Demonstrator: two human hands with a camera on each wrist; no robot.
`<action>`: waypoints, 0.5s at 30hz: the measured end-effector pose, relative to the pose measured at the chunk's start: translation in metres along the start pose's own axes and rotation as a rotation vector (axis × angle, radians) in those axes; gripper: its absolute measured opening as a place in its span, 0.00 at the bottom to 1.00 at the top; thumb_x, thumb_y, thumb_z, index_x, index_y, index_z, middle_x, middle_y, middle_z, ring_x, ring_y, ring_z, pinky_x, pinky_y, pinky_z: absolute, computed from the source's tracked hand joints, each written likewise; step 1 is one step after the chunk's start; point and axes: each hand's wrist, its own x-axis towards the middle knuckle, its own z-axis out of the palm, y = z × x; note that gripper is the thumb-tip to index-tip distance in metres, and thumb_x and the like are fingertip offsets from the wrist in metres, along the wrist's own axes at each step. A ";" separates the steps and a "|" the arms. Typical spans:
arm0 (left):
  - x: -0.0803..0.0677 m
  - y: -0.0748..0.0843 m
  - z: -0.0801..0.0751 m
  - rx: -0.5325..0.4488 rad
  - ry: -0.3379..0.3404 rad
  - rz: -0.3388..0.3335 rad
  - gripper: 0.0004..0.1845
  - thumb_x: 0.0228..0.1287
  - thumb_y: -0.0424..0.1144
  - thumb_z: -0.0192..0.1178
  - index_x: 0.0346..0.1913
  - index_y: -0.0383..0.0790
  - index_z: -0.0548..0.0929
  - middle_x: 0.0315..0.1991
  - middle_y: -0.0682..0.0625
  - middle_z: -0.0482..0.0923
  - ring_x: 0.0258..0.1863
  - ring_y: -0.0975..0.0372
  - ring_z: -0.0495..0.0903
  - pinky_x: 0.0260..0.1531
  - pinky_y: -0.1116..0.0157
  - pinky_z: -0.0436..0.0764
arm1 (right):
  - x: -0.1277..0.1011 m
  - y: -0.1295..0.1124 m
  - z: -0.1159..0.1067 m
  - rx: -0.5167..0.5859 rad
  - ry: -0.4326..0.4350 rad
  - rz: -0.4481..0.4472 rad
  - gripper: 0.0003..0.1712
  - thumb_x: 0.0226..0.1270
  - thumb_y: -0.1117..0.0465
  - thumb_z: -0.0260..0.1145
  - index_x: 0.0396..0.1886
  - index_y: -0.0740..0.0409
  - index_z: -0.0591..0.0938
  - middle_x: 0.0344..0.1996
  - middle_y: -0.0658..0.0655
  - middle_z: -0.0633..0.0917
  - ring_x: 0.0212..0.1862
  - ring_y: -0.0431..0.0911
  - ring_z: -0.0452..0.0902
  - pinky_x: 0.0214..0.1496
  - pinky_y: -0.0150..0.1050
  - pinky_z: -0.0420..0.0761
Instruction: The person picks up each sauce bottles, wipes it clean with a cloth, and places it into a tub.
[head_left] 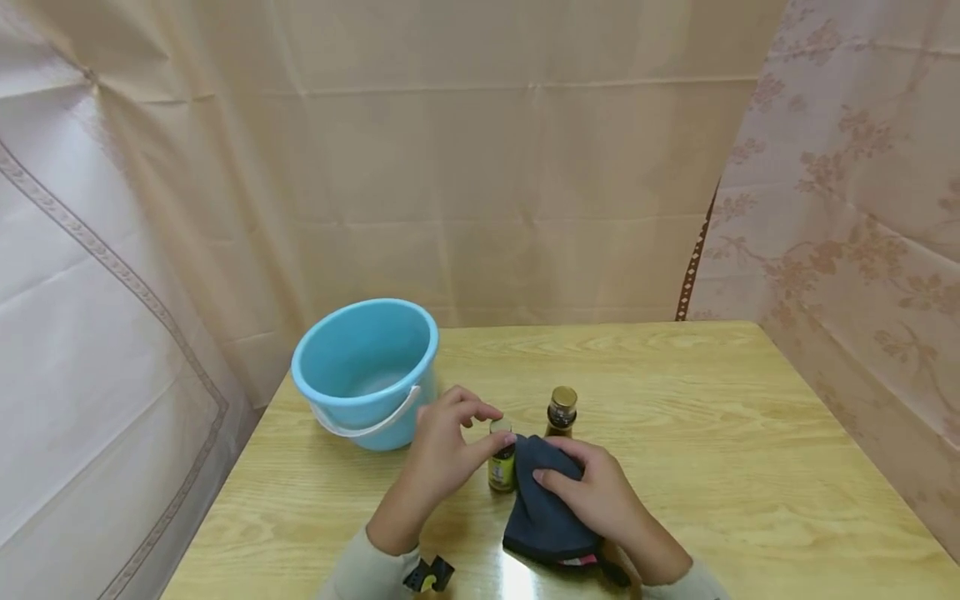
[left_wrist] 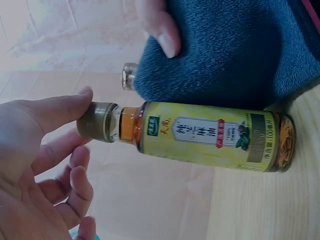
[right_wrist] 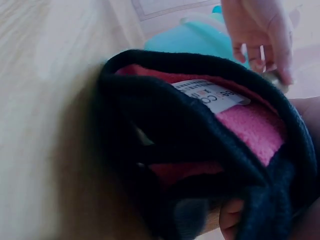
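A person sits at a light wooden counter (head_left: 675,433), both hands working at its near edge. The left hand (head_left: 438,454) pinches the greenish cap of a small yellow-labelled oil bottle (head_left: 502,463) between thumb and fingertips; in the left wrist view the thumb rests on the cap and the other fingers curl loosely below it. The bottle stands upright near the middle of the counter. The right hand (head_left: 600,496) grips a dark blue cloth (head_left: 543,512), its fingers curled over the top, pressing the cloth against the bottle's right side. The right wrist view shows a pink lining and a white tag inside the cloth.

A second bottle with a gold cap (head_left: 562,412) stands just behind the cloth. A light blue bucket (head_left: 367,371) with a white handle sits to the far left.

This looks like wiping the bottle while it is steadied by its cap. The next move likely calls for turning the bottle so the cloth reaches the unwiped side.
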 end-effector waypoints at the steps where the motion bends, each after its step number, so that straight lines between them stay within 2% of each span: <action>1: 0.000 0.000 0.000 -0.004 -0.001 -0.001 0.13 0.56 0.52 0.79 0.42 0.53 0.93 0.39 0.63 0.79 0.37 0.65 0.74 0.47 0.58 0.64 | 0.000 -0.004 -0.001 0.003 0.002 -0.008 0.23 0.65 0.51 0.76 0.60 0.42 0.85 0.57 0.55 0.86 0.51 0.44 0.85 0.46 0.35 0.84; 9: 0.003 0.000 -0.003 -0.098 -0.079 -0.019 0.13 0.58 0.49 0.78 0.45 0.51 0.93 0.39 0.61 0.82 0.39 0.65 0.77 0.43 0.63 0.75 | -0.006 -0.030 -0.008 0.132 0.030 -0.074 0.25 0.66 0.54 0.76 0.63 0.37 0.83 0.60 0.55 0.85 0.50 0.46 0.87 0.44 0.37 0.87; 15: 0.003 0.000 -0.003 -0.124 -0.097 -0.035 0.13 0.59 0.48 0.77 0.47 0.52 0.93 0.39 0.61 0.82 0.40 0.65 0.77 0.42 0.63 0.76 | -0.005 -0.027 -0.005 0.141 0.022 -0.056 0.24 0.67 0.54 0.76 0.62 0.39 0.84 0.59 0.56 0.85 0.51 0.46 0.87 0.45 0.36 0.87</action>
